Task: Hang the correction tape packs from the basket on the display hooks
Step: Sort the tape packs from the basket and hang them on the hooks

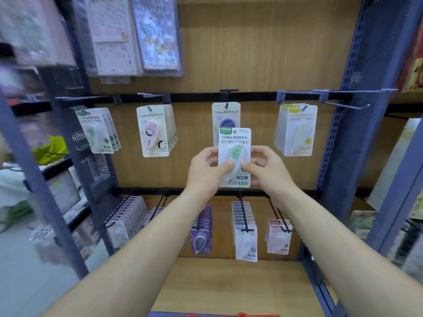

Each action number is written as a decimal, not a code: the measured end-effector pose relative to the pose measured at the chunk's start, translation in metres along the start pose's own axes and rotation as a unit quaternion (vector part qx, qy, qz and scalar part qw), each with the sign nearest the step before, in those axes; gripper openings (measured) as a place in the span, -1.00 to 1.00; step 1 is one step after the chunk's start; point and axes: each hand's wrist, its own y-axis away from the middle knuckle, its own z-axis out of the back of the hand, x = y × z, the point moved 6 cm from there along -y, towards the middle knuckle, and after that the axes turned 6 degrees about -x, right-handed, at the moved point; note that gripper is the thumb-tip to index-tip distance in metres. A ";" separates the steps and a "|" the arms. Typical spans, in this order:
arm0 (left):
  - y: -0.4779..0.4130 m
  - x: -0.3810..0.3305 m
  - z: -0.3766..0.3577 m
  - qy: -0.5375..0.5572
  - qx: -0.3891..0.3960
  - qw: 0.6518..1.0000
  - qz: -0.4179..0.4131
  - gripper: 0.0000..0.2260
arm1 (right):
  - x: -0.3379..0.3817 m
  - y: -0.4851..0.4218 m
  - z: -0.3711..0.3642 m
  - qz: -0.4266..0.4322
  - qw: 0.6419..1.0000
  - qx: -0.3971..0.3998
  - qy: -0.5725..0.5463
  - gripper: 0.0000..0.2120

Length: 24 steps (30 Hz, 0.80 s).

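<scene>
A person is facing a wooden display panel (263,65) carrying 2 rails of hooks. Before the upper rail (194,97), the left hand (206,170) and right hand (267,168) are each pinching 1 side edge of a green correction tape pack (234,154), thumbs on its blister. It is standing upright with its long axis vertical and hang hole topmost, overlapping the purple pack (225,115) on the centre hook (226,105). Matching green packs (97,131) are hanging near the rail's left end, probably its destination.

**Hidden, cropped, blurred**

The held pack (234,156) covers the lower half of the purple pack (226,116) and the fingertips of the left hand (206,171) and right hand (269,170) behind it. The bottom edge crops a red thing (240,315). The left shelves (34,156) are smeared.
</scene>
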 end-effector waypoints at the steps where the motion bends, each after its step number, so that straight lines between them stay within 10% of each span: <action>1: 0.003 0.001 0.012 -0.013 -0.001 1.000 -0.002 -0.68 | -0.002 0.005 -0.009 -0.013 1.000 0.020 -0.012 -0.77; 24: 0.013 0.010 0.335 -0.457 -0.127 0.878 -0.055 -0.59 | 0.047 -0.010 -0.311 0.066 0.990 0.118 0.039 -0.74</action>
